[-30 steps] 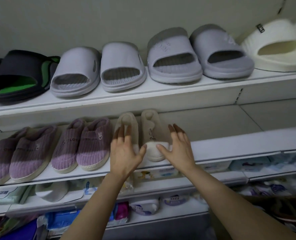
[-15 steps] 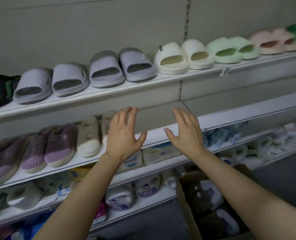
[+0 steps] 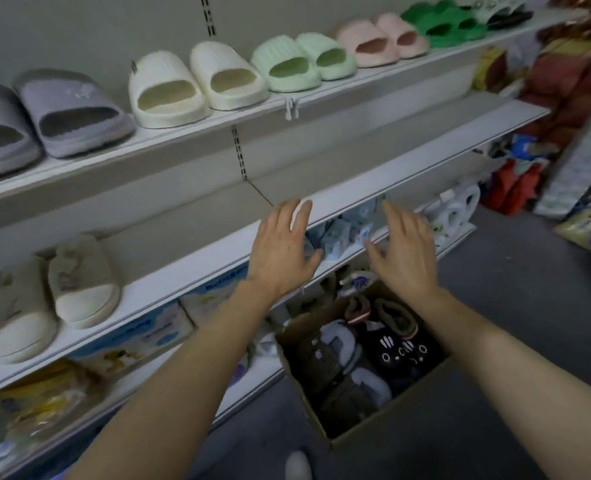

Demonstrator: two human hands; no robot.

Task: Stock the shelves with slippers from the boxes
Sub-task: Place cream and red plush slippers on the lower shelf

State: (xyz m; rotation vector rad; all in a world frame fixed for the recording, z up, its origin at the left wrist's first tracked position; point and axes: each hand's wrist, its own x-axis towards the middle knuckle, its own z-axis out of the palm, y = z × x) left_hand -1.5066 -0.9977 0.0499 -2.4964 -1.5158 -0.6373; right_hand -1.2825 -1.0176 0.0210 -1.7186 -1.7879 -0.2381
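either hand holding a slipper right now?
No: the left hand and right hand both hang with spread fingers and hold nothing, above the cardboard box of slippers.

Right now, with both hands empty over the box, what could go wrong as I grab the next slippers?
1. The slippers in the box lie jumbled and mixed, so the left hand and right hand may lift an unmatched pair.
2. The beige slippers already overhang the middle shelf's front edge; a nudge while placing neighbours could tip them off.
3. The box stands tight against the lower shelves, so a lifted slipper could snag goods there.
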